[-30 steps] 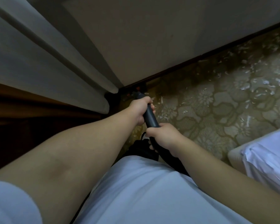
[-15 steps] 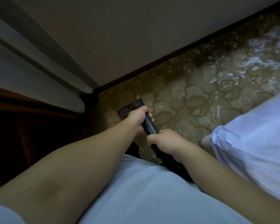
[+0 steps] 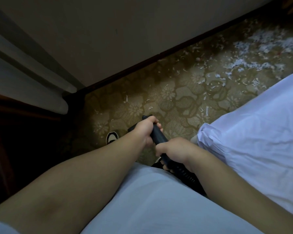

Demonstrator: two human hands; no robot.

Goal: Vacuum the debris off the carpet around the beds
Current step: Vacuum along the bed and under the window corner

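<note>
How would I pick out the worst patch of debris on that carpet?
Start at the white bed on the right and follow its edge away from the camera, along the flowered carpet. The patch lies far right, between bed and dark skirting board. Unlike the lone scraps elsewhere, it is a dense, pale heap of shreds.
</note>
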